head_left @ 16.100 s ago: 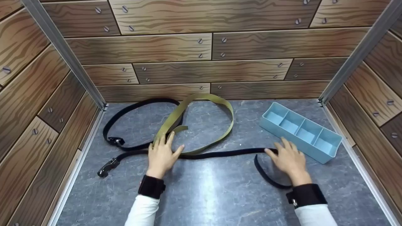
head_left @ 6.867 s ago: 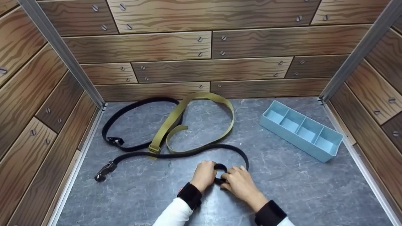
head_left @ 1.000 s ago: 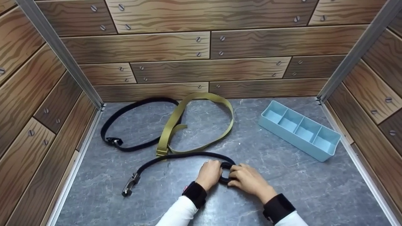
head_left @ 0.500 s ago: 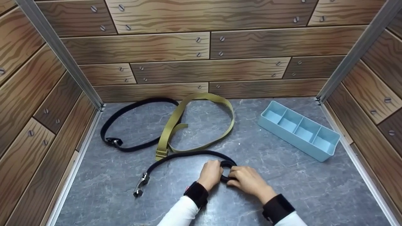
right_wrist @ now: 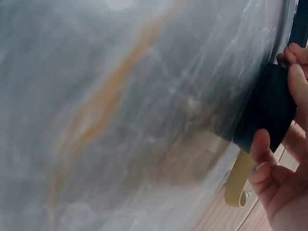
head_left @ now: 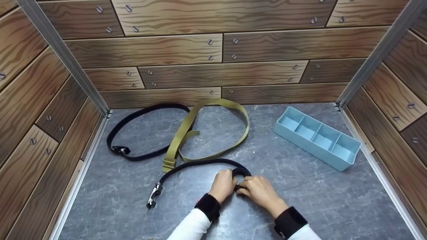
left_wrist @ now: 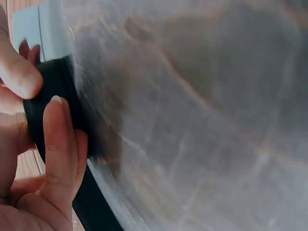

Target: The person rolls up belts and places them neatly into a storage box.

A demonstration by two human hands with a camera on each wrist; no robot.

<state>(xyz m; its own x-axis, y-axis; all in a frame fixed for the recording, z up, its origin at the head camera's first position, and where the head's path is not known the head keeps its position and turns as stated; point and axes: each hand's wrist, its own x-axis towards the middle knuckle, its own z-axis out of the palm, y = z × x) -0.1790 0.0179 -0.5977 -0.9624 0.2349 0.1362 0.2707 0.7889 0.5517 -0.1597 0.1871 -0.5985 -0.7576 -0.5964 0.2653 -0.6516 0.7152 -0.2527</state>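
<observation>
In the head view, a black belt (head_left: 213, 161) runs in an arc over the floor, its one end wound into a small coil (head_left: 242, 171). At its far end, to the left, lies a shiny metal buckle (head_left: 155, 195). My left hand (head_left: 223, 185) grips the coil's left side. Opposite it, my right hand (head_left: 262, 192) pinches the coil's near right side, fingertips close to the left ones. Both wrist views show the coil (left_wrist: 55, 86) standing on edge between thumbs and fingers. Part of the coil is hidden by the hands.
An olive webbing belt (head_left: 181, 131) lies looped behind, its buckle touching or very near the black belt. Further left is a second black belt (head_left: 117, 126) with a buckle. A light blue box (head_left: 307, 149) with several compartments stands at the right. Wood-patterned walls (head_left: 181, 75) enclose the floor.
The free end with the buckle has been drawn right as the coil has thickened. The olive belt's buckle end has shifted slightly left. My right fingers have moved closer to the left hand.
</observation>
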